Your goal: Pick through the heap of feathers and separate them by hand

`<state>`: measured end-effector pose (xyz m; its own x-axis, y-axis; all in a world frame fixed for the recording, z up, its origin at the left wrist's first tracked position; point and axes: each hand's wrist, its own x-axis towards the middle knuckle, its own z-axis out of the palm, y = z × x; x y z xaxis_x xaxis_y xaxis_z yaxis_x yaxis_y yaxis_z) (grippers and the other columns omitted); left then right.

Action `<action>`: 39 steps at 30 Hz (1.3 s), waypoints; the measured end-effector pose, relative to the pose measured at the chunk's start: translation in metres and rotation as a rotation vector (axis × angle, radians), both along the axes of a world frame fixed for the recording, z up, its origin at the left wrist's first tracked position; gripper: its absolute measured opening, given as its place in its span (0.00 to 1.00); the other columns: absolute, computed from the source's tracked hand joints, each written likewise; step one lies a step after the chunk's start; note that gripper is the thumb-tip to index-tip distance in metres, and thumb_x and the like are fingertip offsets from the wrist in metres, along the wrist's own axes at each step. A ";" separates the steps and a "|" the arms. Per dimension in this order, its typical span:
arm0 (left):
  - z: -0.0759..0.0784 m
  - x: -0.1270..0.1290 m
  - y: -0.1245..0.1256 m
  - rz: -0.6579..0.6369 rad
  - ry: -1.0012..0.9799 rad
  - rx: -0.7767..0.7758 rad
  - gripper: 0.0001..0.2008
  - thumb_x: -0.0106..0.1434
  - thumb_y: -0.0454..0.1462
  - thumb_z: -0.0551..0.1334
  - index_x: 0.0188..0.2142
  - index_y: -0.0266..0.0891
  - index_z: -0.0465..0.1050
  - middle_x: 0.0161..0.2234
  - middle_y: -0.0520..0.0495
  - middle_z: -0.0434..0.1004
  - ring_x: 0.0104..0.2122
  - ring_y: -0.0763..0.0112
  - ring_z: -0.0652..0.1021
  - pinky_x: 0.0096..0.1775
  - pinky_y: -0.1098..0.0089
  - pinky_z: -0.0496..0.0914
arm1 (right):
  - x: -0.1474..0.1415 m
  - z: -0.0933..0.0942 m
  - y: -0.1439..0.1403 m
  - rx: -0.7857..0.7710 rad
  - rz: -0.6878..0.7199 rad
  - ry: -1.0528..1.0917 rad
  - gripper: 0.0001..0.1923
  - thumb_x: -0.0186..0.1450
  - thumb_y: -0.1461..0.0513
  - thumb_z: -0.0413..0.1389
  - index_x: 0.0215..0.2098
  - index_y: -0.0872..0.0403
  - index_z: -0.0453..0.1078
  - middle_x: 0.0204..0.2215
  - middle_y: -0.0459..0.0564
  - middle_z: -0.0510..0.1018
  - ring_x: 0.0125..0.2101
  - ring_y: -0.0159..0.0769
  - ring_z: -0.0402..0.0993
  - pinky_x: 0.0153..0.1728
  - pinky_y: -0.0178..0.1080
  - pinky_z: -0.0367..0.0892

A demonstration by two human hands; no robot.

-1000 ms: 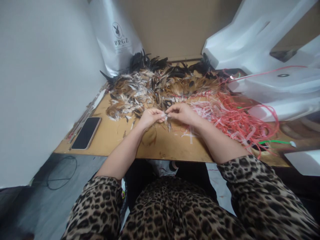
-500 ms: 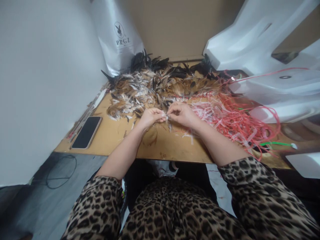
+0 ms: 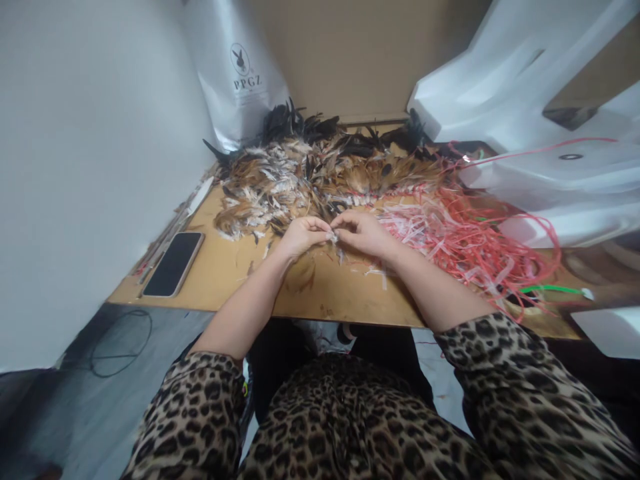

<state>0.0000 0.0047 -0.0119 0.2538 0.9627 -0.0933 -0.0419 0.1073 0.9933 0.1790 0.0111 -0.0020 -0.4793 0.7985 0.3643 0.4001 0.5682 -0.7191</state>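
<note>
While the left hand [image 3: 303, 239] and right hand [image 3: 364, 235] pinch what seems a pale feather tuft [image 3: 335, 239], it should handle light and frail, best held at its far end.

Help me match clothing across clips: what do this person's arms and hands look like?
The left sleeve and right sleeve are leopard print, dark spots on a beige-brown ground, loosely cut and ending partway down the arms. The forearms are bare below. The left hand and right hand wear no gloves; no watch or bracelet shows.
</note>
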 end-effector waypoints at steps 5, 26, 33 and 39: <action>0.001 0.005 -0.002 0.024 0.084 0.092 0.11 0.41 0.34 0.69 0.26 0.32 0.71 0.21 0.50 0.73 0.22 0.79 0.72 0.27 0.76 0.66 | -0.002 -0.004 0.002 -0.092 -0.063 -0.073 0.11 0.56 0.61 0.51 0.32 0.57 0.74 0.26 0.47 0.76 0.26 0.29 0.66 0.29 0.32 0.58; -0.018 0.010 -0.003 0.077 0.389 0.586 0.06 0.52 0.32 0.60 0.31 0.37 0.72 0.28 0.49 0.72 0.25 0.78 0.71 0.29 0.76 0.66 | 0.003 -0.009 0.010 -0.503 -0.008 0.015 0.11 0.51 0.59 0.55 0.28 0.59 0.73 0.14 0.40 0.67 0.14 0.21 0.53 0.16 0.28 0.48; -0.021 0.011 0.000 0.132 0.249 0.440 0.03 0.50 0.32 0.61 0.27 0.34 0.72 0.26 0.50 0.71 0.20 0.79 0.72 0.24 0.76 0.68 | 0.000 -0.016 0.012 -0.474 -0.016 0.115 0.07 0.50 0.63 0.55 0.26 0.59 0.70 0.16 0.43 0.71 0.16 0.23 0.62 0.19 0.28 0.55; -0.019 0.007 0.003 0.177 0.339 0.466 0.02 0.48 0.33 0.64 0.25 0.35 0.74 0.26 0.47 0.76 0.24 0.75 0.74 0.28 0.74 0.69 | 0.003 -0.017 0.013 -0.225 -0.199 0.021 0.05 0.50 0.64 0.52 0.24 0.57 0.69 0.17 0.43 0.72 0.18 0.26 0.64 0.20 0.29 0.55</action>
<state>0.0069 0.0073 -0.0314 0.1155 0.9466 0.3010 0.3083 -0.3222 0.8951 0.1822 0.0245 -0.0190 -0.2994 0.9378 0.1756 0.4710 0.3054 -0.8276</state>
